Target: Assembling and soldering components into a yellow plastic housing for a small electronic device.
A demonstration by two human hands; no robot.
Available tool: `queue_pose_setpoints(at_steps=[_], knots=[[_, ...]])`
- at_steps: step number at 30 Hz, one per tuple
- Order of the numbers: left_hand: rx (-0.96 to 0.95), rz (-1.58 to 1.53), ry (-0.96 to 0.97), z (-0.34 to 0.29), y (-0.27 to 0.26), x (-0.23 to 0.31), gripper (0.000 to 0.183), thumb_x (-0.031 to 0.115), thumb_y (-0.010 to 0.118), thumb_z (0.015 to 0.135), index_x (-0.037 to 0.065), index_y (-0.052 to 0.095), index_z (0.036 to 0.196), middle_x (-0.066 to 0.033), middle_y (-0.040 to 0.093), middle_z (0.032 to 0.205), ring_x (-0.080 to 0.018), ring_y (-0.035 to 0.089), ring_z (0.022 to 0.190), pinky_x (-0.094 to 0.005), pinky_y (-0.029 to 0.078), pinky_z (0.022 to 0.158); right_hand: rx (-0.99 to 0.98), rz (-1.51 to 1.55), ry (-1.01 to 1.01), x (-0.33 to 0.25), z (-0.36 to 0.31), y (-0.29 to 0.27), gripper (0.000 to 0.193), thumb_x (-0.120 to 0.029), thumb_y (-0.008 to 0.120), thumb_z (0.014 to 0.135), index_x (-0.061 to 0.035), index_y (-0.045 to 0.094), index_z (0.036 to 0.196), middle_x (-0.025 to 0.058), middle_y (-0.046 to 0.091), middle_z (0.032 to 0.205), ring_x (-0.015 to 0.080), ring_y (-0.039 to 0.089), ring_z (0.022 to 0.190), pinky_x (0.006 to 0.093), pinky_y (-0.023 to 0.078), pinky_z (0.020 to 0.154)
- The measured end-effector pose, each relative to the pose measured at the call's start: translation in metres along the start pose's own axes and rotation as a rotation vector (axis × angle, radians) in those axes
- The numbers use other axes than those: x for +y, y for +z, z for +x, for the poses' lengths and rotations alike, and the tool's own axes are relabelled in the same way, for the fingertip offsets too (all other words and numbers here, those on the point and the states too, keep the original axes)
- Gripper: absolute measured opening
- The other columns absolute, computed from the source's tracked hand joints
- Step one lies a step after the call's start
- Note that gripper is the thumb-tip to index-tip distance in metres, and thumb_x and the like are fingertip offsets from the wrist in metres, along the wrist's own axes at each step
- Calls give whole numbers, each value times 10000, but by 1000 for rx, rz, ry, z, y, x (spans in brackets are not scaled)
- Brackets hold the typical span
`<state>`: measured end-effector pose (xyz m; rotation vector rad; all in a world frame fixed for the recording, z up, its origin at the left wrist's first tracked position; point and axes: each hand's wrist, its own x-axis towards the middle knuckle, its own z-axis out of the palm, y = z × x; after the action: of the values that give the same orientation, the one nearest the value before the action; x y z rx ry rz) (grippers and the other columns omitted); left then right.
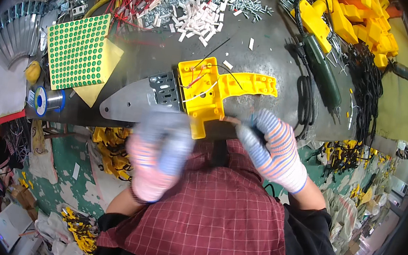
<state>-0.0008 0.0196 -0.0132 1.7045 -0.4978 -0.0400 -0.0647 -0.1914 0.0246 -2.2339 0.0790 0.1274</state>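
A yellow plastic housing half [200,92] lies hollow side up on the dark bench, its ribbed handle arm stretching right. Red, white and black wires run inside it. A grey pointed metal plate [130,99] with a slotted dark section joins its left side. My left hand [161,155], in a striped knit glove, is smeared by motion in front of that plate; its fingers cannot be made out. Gloved as well, my right hand [276,152] hovers right of the housing with thumb and fingers curled together. By its fingertips a thin brownish strip [230,120] reaches toward the housing.
A sheet of round green stickers [76,50] and a solder spool [49,102] lie left. White pieces [201,15], screws [249,5] and red wires [135,1] are heaped behind. A dark green electric screwdriver [323,73], black cords [364,94] and yellow housings [362,19] lie right.
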Motion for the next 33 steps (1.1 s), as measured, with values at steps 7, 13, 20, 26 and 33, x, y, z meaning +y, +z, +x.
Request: queue_pose_setpoints(at_steps=[7,13,20,26,33], knots=[[-395,287,-296,-29,-69,3,233,52,657,812,69,661,1044,-105,634,939,-249,623,816,-335,493,705,47,-639,-243,1,49,18,260,-142,651,771,-123,624,1029,101,611,788,313,633,681,417,510,593],[-141,290,133,-2,-23,-9,206,-21,642,824,48,646,1018,-95,658,960,-236,630,861,-326,489,796,184,-367,-265,11,53,24,125,-161,669,837,-69,615,902,130,644,792,342,646,717,429,515,623],[-100,582,327,25,12,-36,224,76,727,779,89,662,994,-84,666,935,-294,612,873,-408,484,784,401,-145,-51,-4,32,21,127,-147,687,864,-41,616,869,127,655,746,297,664,659,388,510,601],[-70,699,480,26,17,-31,144,77,644,843,70,625,986,-123,687,1082,-331,610,847,-435,483,784,335,78,-53,-13,73,-42,295,-181,682,873,47,643,1058,85,675,846,102,605,756,263,502,724],[73,272,206,37,22,-33,173,27,636,837,23,594,1005,-157,691,1059,-372,637,881,-442,508,806,218,99,-66,4,99,-15,255,-172,714,841,-2,658,1022,156,697,837,247,689,742,337,529,666]])
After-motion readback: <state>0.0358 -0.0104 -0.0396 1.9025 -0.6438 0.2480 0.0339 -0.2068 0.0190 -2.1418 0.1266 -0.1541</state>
